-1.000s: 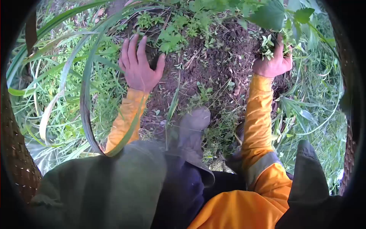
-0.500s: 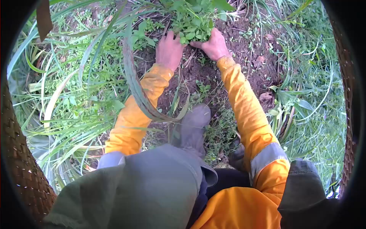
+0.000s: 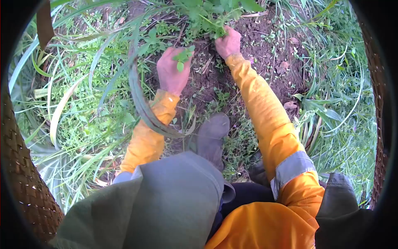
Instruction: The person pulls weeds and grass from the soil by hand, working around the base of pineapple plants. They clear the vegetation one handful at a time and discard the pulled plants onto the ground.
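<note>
Inspected from beside the worker: the bare soil [image 3: 265,68] between the grassy margins is unchanged, and the boot [image 3: 213,133] stands on its near side, in the same position as half a second ago.

The largest change is in the leafy clump [image 3: 203,16], at the far side of the soil. Its near edge, which filled the gap between both hands, now sits back, leaving dark earth visible there. In my judgement, some growth at that edge has been parted or removed; whether roots came with it I cannot tell.

The left hand [image 3: 172,72] has withdrawn from the clump towards the body, fingers curled, and appears to pinch a small sprig. One second ago it was spread flat, empty, over the ground. The right hand [image 3: 229,42] is at the clump's lower edge, fingers bent inward, apparently gripping stems; the exact contact is hidden. It has shifted only slightly, and the two hands, recently almost meeting, are now clearly apart.

Smallest item: the sprig [image 3: 181,60], a few green leaves against the left hand's thumb side, apparently separate from the clump. It suggests the work is proceeding piecemeal.
</note>
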{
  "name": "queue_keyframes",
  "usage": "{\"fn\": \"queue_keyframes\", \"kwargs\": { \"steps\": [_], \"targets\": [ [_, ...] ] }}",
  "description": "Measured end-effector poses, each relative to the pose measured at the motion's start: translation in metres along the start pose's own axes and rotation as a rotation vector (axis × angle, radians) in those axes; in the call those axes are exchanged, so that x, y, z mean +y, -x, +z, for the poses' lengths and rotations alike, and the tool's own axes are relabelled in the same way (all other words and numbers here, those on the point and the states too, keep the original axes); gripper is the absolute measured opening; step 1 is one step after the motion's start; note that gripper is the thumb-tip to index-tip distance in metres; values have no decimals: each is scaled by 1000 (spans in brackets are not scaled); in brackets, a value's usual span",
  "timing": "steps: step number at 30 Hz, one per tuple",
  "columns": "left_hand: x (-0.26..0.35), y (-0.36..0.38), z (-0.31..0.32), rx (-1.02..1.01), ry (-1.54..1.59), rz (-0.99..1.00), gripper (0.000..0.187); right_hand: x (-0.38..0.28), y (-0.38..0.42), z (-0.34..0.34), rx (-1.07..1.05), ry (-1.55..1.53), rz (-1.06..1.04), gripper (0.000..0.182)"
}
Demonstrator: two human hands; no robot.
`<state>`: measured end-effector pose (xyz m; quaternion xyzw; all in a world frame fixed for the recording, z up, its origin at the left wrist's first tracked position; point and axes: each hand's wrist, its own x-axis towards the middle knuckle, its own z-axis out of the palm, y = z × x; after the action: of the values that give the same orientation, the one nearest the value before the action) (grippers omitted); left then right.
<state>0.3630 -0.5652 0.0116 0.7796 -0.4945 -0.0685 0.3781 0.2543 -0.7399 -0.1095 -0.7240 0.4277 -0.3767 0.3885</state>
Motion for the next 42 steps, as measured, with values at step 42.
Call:
{"fn": "queue_keyframes", "kwargs": {
  "steps": [42],
  "targets": [
    [-44, -164, 103, -32, 572, -244, 43, -4, 65, -92, 199, -257, 478, 14]
  ]
}}
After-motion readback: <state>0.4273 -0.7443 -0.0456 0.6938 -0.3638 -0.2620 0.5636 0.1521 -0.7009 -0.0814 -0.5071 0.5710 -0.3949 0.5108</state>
